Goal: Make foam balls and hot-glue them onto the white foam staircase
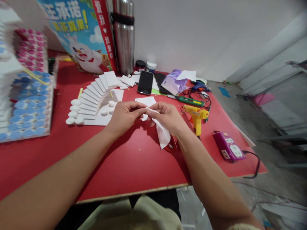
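Observation:
Over the red table, my left hand (123, 115) and my right hand (168, 117) meet with thumbs and fingertips pinched together. Between them is a thin, soft white sheet (164, 136), like tissue, which hangs down below my right palm. Its upper end is partly hidden by my fingers. Left of my left hand stands a stepped, curved row of white slabs (89, 98) on a white base board (96, 121). Small white rounded pieces (74, 111) lie at its outer end, and several more (110, 108) sit inside the curve. Another white sheet (146, 101) lies just behind my fingers.
A yellow glue gun (197, 117), a green-handled cutter (191, 101) and a purple power socket box (229, 147) lie to the right. Behind are a phone (145, 82), a purple packet (174, 82) and a steel flask (124, 41). Blue round pieces (28, 111) fill the left.

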`<state>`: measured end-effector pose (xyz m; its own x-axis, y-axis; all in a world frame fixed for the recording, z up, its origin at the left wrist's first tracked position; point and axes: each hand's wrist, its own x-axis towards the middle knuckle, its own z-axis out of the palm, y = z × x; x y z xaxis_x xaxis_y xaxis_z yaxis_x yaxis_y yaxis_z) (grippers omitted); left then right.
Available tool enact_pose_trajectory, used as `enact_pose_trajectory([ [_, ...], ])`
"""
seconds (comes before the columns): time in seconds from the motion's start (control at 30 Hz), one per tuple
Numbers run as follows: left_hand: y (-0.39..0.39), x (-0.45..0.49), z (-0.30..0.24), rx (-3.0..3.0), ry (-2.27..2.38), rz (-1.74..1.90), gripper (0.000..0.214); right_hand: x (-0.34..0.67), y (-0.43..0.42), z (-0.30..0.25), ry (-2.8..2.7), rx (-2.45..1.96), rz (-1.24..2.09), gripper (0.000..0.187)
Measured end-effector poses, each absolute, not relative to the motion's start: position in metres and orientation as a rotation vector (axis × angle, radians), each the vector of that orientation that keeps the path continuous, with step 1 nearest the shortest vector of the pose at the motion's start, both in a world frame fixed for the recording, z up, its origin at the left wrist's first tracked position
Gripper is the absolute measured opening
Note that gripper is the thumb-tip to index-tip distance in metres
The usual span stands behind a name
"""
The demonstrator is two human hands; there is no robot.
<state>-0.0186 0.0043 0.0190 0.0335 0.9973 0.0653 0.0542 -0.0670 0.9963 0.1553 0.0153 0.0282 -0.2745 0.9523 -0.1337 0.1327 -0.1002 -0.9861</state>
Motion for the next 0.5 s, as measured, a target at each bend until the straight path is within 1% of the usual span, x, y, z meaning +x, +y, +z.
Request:
enact_pose_trajectory([
  [0.1,0.004,-0.016,0.019,1.194,1.173,1.218,0.009,0.153,0.013,0.029,-1.458,-1.228,1.379,0.029],
  [0.23,0.003,-0.014,0.014,1.148,1.174,1.256,0.012,0.15,0.01,0.028,-1.504,-1.315,1.251,0.019],
  [0.37,0.001,-0.012,0.009,1.245,1.209,1.29,0.011,0.148,0.008,0.026,-1.622,-1.369,0.992,0.015],
  [0.5,-0.001,-0.012,0.007,1.445,1.233,1.369,0.007,0.148,0.006,0.028,-1.633,-1.3,0.982,0.016],
])
